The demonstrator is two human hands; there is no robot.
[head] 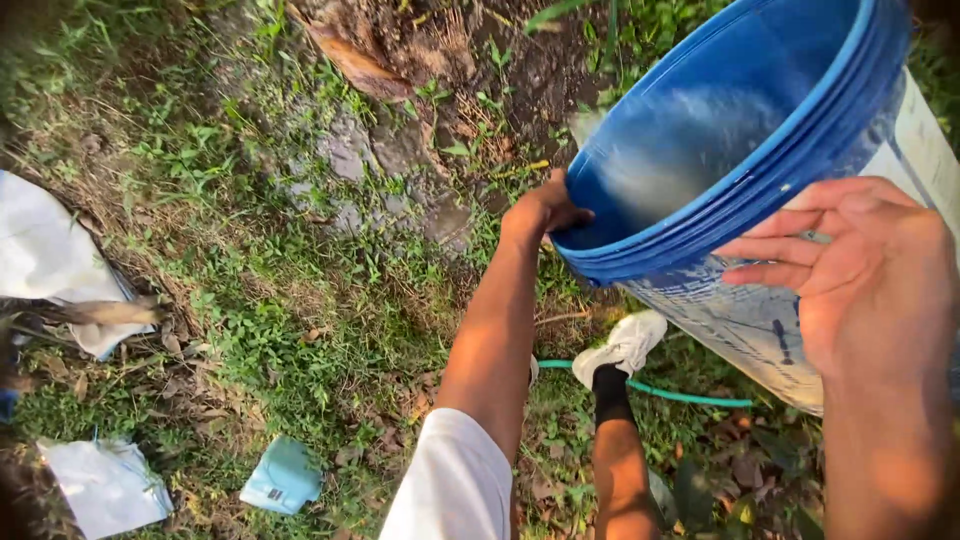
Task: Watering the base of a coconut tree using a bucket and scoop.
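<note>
Now, look down at your two hands and the bucket.

Bucket: your blue bucket (720, 140) is up off the ground and tipped over, its open mouth turned to the dirt. It is high on the right side of the view.

Left hand: your left hand (545, 210) holds the far rim. The fingers curl over the edge and grip it.

Right hand: your right hand (865, 275) lies flat on the pale outer wall near the rim. The fingers are spread wide and only press; they do not wrap around anything.

Water: a thin splash seems to leave the rim near the top, but it is too blurry to be sure.

How far: the inside looks wet and nearly empty, so I think most of the tipping is done. Only the last bit may be left.

Ground: grass, mud and dry leaves lie below.

Foot: your white shoe (625, 345) stands by a green hose (690, 395).

Other things: white bags (45, 255) lie at the left, and a small teal cloth (283, 476) lies in the grass.
</note>
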